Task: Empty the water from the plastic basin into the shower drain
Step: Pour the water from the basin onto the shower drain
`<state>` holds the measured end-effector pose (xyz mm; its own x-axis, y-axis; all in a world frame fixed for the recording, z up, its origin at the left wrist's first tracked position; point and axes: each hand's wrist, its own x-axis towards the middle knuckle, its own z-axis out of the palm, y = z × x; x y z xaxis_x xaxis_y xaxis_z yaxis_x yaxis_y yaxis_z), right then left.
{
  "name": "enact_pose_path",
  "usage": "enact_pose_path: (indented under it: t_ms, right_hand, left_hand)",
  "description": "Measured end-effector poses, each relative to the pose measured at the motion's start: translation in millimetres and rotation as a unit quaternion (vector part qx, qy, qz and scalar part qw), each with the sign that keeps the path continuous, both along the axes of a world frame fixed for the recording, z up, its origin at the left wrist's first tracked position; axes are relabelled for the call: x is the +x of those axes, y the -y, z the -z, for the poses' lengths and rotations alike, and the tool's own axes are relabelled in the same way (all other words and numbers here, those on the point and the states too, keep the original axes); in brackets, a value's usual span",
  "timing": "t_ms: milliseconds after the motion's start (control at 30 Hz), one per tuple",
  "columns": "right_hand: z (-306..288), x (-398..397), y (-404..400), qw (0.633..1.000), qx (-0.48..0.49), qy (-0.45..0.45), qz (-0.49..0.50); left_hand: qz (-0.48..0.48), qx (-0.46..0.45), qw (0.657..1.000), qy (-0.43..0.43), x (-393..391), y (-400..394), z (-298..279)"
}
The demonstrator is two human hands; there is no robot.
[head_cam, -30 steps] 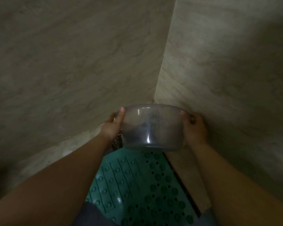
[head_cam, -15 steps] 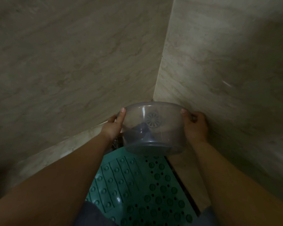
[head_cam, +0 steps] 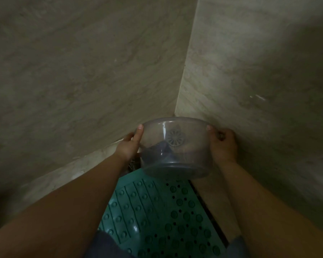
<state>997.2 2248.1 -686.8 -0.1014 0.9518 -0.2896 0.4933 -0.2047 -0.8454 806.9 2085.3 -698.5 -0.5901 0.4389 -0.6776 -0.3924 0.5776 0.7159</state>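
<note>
My left hand [head_cam: 129, 146] pinches the rim of the plastic basin [head_cam: 175, 146], thumb laid on the near wall. I hold the basin tipped away from me into the floor's far corner, over the end of the green mat [head_cam: 157, 216] — so the water runs toward the round drain [head_cam: 175, 139], seen through the clear wall. My right hand [head_cam: 223, 144] clamps the opposite rim, to keep the tilt even — I judge it nearly empty.

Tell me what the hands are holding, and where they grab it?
Both hands hold a clear, round plastic basin by its rim: the left hand on its left side, the right hand on its right.
</note>
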Motion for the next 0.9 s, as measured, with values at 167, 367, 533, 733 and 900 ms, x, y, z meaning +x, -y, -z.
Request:
enact_pose_path:
  t_ms: [167,367,533,733,900]
  right_hand:
    - [-2,-1,1,1.0,-0.005,0.002,-0.003]
    - [-4,-1,1,1.0,-0.001,0.001,-0.003]
    - [-6,-2,2,1.0,0.008,-0.005,-0.003]
    - [-6,-3,-2,0.996,-0.057,-0.07,-0.014]
    - [-6,-5,-1,0.999,-0.031,0.019,-0.02]
  left_hand:
    - [-0.006,0.005,1.0,-0.003,0,0,-2]
    - [0.004,-0.001,1.0,0.004,-1,2,-2]
    - [0.004,0.03,1.0,0.001,-5,3,2]
    - [-0.084,0.029,0.996,0.017,-13,7,5]
    - [-0.119,0.018,0.993,0.018,-18,12,5]
